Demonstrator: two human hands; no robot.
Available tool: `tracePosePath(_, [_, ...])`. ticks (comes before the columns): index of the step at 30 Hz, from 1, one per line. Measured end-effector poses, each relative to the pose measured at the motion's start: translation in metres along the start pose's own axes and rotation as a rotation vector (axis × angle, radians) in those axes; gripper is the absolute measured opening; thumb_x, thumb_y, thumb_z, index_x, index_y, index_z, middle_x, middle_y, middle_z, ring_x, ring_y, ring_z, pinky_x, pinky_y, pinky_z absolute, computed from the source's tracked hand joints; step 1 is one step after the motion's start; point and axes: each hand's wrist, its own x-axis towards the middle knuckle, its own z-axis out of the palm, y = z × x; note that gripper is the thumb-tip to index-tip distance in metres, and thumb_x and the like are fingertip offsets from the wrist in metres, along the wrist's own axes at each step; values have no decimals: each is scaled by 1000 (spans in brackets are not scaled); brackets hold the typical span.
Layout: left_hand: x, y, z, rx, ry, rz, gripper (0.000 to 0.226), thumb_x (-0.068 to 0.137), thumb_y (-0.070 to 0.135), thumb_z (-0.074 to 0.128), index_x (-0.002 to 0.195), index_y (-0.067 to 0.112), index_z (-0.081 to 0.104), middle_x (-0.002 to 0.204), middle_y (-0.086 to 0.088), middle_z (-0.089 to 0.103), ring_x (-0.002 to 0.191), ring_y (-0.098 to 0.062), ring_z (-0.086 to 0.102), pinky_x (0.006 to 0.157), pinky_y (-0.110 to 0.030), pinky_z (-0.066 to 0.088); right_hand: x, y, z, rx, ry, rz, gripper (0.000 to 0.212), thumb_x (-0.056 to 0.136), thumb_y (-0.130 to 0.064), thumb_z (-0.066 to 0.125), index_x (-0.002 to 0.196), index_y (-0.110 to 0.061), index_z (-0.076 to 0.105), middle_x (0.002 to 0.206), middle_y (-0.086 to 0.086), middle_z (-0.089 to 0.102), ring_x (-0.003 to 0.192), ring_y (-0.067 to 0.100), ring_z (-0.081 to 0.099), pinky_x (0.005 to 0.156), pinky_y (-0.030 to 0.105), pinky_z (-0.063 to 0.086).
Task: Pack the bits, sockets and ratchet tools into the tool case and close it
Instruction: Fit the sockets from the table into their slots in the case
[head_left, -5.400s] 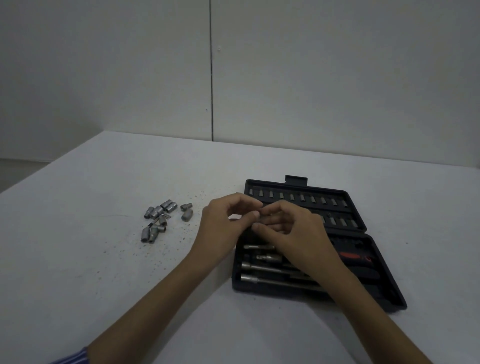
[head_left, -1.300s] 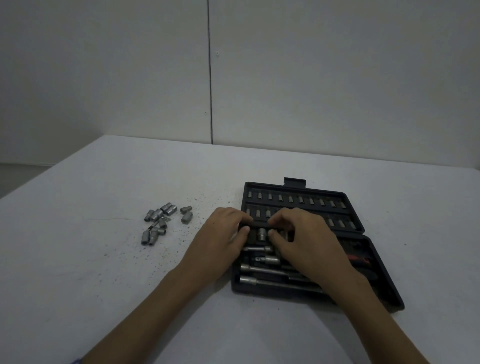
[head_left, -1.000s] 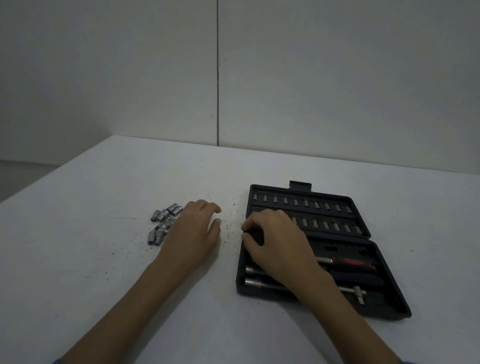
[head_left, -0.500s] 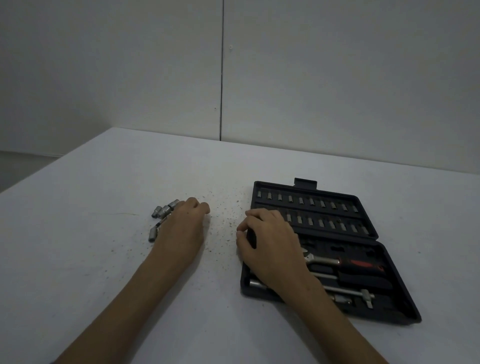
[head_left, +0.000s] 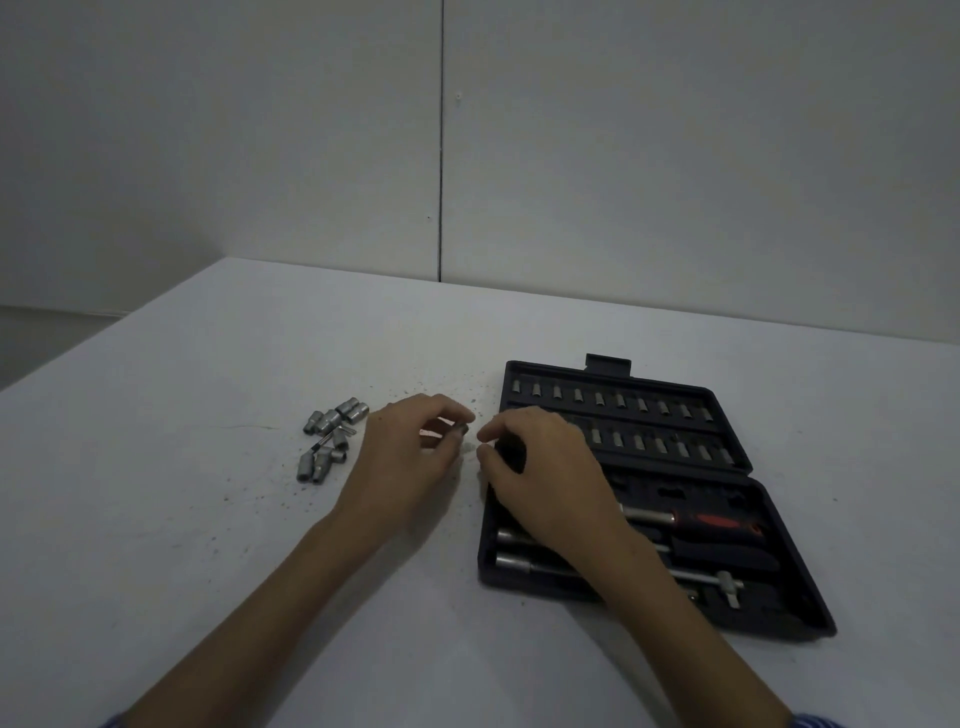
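On the white table (head_left: 208, 519), a loose pile of sockets (head_left: 330, 439) lies to my left. Just right of it, my left hand (head_left: 402, 462) pinches one small socket (head_left: 460, 430) between thumb and fingertips. My right hand (head_left: 545, 478) rests on the left edge of the open tool case (head_left: 779, 587), fingers curled; I cannot tell whether it holds anything. Bits (head_left: 618, 401) line the lid, and a red-handled driver (head_left: 717, 520) sits in the tray.
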Motion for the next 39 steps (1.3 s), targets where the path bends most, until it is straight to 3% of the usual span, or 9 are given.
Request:
tracePosePath(7, [4, 22, 11, -257, -91, -37, 21, 85, 5, 64, 91, 25, 65, 91, 9, 69, 82, -2, 66, 71, -12, 51, 1, 15, -28, 314, -27, 95, 15, 86, -18, 65, 100, -22, 67, 95, -10, 69, 86, -3, 64, 73, 5, 48])
tracePosePath(11, [6, 32, 23, -333, -116, -27, 26, 83, 6, 67, 97, 27, 63, 94, 6, 68, 83, -7, 67, 75, -20, 54, -5, 29, -41, 409, -36, 148, 12, 86, -17, 66, 98, -18, 69, 88, -7, 72, 79, -3, 66, 70, 8, 50])
tracePosePath(19, [-2, 35, 36, -392, -177, 88, 26, 80, 2, 68, 103, 15, 65, 91, 1, 69, 88, -7, 67, 78, -20, 54, -20, 41, -51, 519, -12, 234, 14, 85, -24, 68, 95, -16, 70, 86, -8, 72, 79, -5, 65, 63, 4, 45])
tracePosePath(23, [-2, 33, 35, -333, -159, 144, 26, 80, 3, 69, 101, 19, 66, 94, 6, 70, 90, -5, 66, 80, -15, 51, -20, 41, -51, 576, -3, 267, 12, 84, -25, 69, 93, -17, 70, 82, -5, 72, 75, -2, 66, 60, 6, 46])
tracePosePath(27, [-5, 26, 33, -181, -85, 163, 17, 85, 11, 65, 99, 21, 68, 97, 14, 68, 94, 1, 61, 84, -12, 45, -22, 49, -55, 573, 18, 308, 7, 82, -26, 70, 88, -22, 70, 84, -3, 73, 81, 7, 69, 77, 24, 57])
tracePosePath(29, [-8, 21, 33, -146, -60, 137, 15, 88, 13, 62, 100, 19, 68, 101, 16, 65, 100, 0, 58, 86, -15, 45, -23, 55, -61, 532, 22, 324, 6, 82, -27, 69, 86, -24, 70, 84, -3, 73, 80, 8, 68, 77, 28, 57])
tracePosePath(35, [-8, 8, 40, 77, -139, 207, 25, 87, 29, 51, 107, 23, 64, 113, 15, 58, 111, 5, 45, 96, -2, 29, -24, 69, -74, 338, 17, 375, 5, 81, -29, 70, 84, -27, 66, 76, -4, 71, 71, 8, 66, 60, 9, 48])
tracePosePath(39, [-9, 6, 42, 119, -193, 212, 29, 87, 32, 48, 111, 22, 62, 115, 17, 53, 111, 7, 41, 95, 2, 23, -26, 70, -74, 253, -28, 355, 3, 81, -32, 70, 80, -30, 68, 73, -6, 70, 69, 2, 64, 55, 6, 42])
